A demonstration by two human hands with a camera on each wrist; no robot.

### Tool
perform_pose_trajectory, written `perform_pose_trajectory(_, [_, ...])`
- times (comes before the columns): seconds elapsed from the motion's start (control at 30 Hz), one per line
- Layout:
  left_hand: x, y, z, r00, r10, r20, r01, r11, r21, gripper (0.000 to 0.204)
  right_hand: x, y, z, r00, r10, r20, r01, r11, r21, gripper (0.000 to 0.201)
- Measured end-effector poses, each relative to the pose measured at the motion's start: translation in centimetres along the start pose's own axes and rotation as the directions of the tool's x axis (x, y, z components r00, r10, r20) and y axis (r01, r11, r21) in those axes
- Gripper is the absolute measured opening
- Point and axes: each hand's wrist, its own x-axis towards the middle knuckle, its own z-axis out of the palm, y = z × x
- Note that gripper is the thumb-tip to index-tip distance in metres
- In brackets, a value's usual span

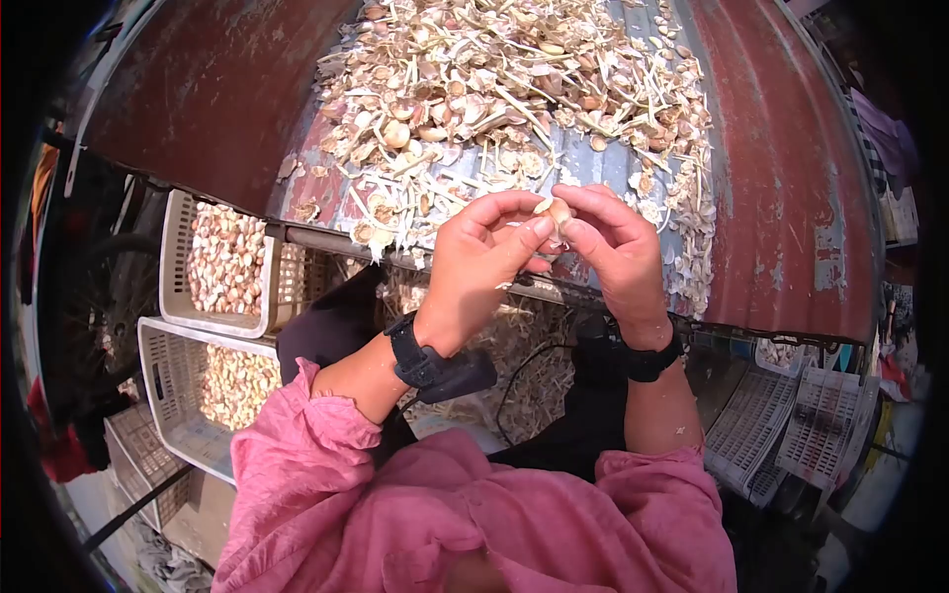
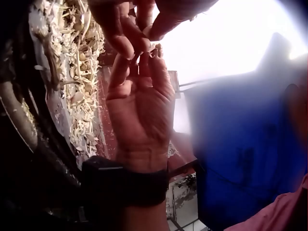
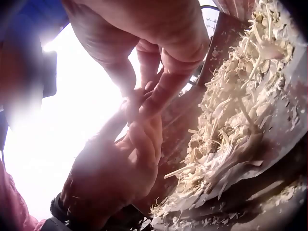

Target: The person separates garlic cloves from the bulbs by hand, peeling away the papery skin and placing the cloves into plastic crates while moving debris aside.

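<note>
Right between my fingertips, just in front of my chest, is a garlic clove (image 1: 560,211), pinched from both sides. My left hand (image 1: 482,252) has it by thumb and fingers on one edge, my right hand (image 1: 625,259) does the same on the other, so neither one's free. The wrist views mostly hide it behind my fingers, fwiw.

My guess on handling: weighs next to nothing, firm inside, but the skin's papery and probably flakes or slides if you pinch too hard. I'd hold it by the fat sides with the finger pads and go easy, since nails would likely bruise it.

Just beyond both hands, a heap of dry skins and stalks (image 1: 494,89) sits on the corrugated metal table (image 1: 781,198). Left of and lower than my left hand, one crate (image 1: 176,265) holds pinkish cloves (image 1: 227,259) and a nearer crate (image 1: 170,378) holds yellower cloves (image 1: 237,383).
</note>
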Motion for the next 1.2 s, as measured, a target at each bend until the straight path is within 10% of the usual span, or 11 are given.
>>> perform_pose_trajectory(0.27, [-0.8, -1.1, -0.7, 0.999, -0.038, 0.039, 0.035, 0.997, 0.073, 0.024, -0.6, -0.7, -1.2, 0.958, 0.253, 0.135, -0.266, 0.960, 0.092, 0.019])
perform_pose_trajectory(0.37, [-0.7, -1.5, -0.9, 0.994, 0.071, 0.089, -0.083, 0.988, 0.132, 0.023, -0.7, -0.6, -1.5, 0.948, 0.268, 0.170, -0.288, 0.952, 0.107, 0.017])
perform_pose_trajectory(0.43, [-0.3, -1.6, -1.6, 0.931, 0.266, 0.250, -0.360, 0.775, 0.519, 0.022, -0.6, -0.2, -1.8, 0.939, 0.277, 0.204, -0.310, 0.939, 0.150, 0.016])
perform_pose_trajectory(0.57, [-0.9, -1.3, -0.5, 0.989, 0.013, 0.146, -0.026, 0.996, 0.087, 0.020, -0.6, -0.5, -1.9, 0.895, 0.331, 0.300, -0.400, 0.892, 0.211, 0.012])
perform_pose_trajectory(0.77, [-0.7, -1.2, -1.0, 0.923, 0.330, 0.196, -0.383, 0.834, 0.397, 0.021, -0.7, -0.7, -1.5, 0.882, 0.371, 0.291, -0.453, 0.839, 0.303, 0.014])
perform_pose_trajectory(0.83, [-0.4, -0.4, -1.4, 0.985, -0.142, 0.094, 0.158, 0.970, -0.186, 0.023, -0.6, -0.5, -1.8, 0.874, 0.359, 0.328, -0.466, 0.809, 0.358, 0.016])
perform_pose_trajectory(0.97, [0.0, 0.0, -1.8, 0.969, -0.225, 0.100, 0.246, 0.863, -0.440, 0.019, -0.8, 0.0, -2.1, 0.875, 0.332, 0.353, -0.483, 0.641, 0.596, 0.022])
perform_pose_trajectory(1.2, [-0.3, 0.2, -1.6, 0.929, -0.266, 0.259, 0.370, 0.727, -0.579, 0.019, -0.3, -0.4, -3.0, 0.910, 0.346, 0.229, -0.414, 0.731, 0.542, 0.019])
